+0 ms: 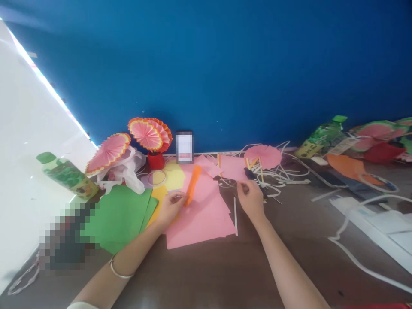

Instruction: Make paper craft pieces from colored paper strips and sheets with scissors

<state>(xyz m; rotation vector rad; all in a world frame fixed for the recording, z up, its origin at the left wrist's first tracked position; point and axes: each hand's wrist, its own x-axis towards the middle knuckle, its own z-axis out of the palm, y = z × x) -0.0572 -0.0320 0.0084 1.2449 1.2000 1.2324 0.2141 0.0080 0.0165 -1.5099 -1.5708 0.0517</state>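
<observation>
My left hand [173, 206] is closed at the lower end of an orange paper strip [193, 185], over the pink paper sheets [201, 219]. My right hand [250, 198] is to the right of the pink sheets, its fingers pinched together beside a dark tool [250, 174]; what they hold, if anything, is too small to tell. A thin white strip [235, 216] lies between the hands on the dark table. Green sheets [119, 216] and yellow paper [174, 175] lie left of the pink ones.
Pleated pink paper fans [146, 134] rise from a red pot [156, 161]. A phone [185, 147] stands against the blue wall. Green bottles [66, 174] lean at both sides. White cables [291, 171], a white power strip [370, 227] and orange paper [349, 166] are on the right.
</observation>
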